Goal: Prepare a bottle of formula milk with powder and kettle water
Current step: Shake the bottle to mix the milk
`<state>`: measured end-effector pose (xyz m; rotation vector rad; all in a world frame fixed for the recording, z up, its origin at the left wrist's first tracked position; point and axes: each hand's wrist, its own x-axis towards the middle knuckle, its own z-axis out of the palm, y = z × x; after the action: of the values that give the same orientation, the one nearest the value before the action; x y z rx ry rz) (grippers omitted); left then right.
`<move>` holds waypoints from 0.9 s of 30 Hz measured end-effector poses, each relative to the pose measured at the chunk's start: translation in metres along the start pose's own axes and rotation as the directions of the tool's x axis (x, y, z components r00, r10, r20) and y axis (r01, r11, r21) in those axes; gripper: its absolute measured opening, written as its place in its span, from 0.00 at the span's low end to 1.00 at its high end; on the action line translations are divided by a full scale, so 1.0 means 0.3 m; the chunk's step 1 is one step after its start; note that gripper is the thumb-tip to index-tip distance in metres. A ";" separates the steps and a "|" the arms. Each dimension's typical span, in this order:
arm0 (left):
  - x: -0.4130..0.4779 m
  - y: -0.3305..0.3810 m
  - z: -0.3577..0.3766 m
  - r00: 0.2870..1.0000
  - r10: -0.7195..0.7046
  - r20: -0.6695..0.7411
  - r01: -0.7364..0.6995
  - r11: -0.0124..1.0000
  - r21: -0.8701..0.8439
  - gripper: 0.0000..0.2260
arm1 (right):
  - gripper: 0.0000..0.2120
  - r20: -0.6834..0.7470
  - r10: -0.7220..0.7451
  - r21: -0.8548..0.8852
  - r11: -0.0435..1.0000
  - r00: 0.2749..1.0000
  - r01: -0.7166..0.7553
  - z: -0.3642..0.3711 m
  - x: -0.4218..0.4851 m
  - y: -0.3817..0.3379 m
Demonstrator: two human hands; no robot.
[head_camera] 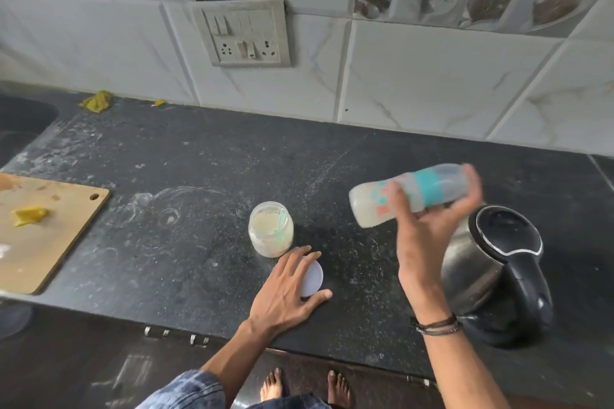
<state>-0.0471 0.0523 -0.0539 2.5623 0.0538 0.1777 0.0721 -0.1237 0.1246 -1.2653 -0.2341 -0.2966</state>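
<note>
My right hand [422,236] grips a capped baby bottle [372,206] with a teal band, held tilted almost on its side above the black counter [199,176]; whitish milk fills its lower end. My left hand [289,289] rests flat on the counter, fingers spread over a white round lid [314,277]. Just beyond it stands an open clear jar [270,232] of pale formula powder with a light green scoop inside. A steel kettle [481,259] with a black lid and handle stands to the right, under my right hand.
A wooden cutting board [50,236] with a yellow scrap lies at the left. A dark sink [20,123] is at the far left. A yellow rag [96,101] sits by the tiled wall, below a switch panel [246,33]. The counter's front edge runs near my body.
</note>
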 end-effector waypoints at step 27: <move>-0.003 -0.003 -0.003 0.999 0.018 0.045 -0.019 1.000 0.020 0.42 | 0.39 -0.007 0.051 0.056 0.997 0.999 -0.050 0.017 0.042 -0.116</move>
<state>-0.0480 0.0536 -0.0537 2.5870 0.0151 0.1271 0.0718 -0.1292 0.1614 -1.2128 -0.2013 -0.2506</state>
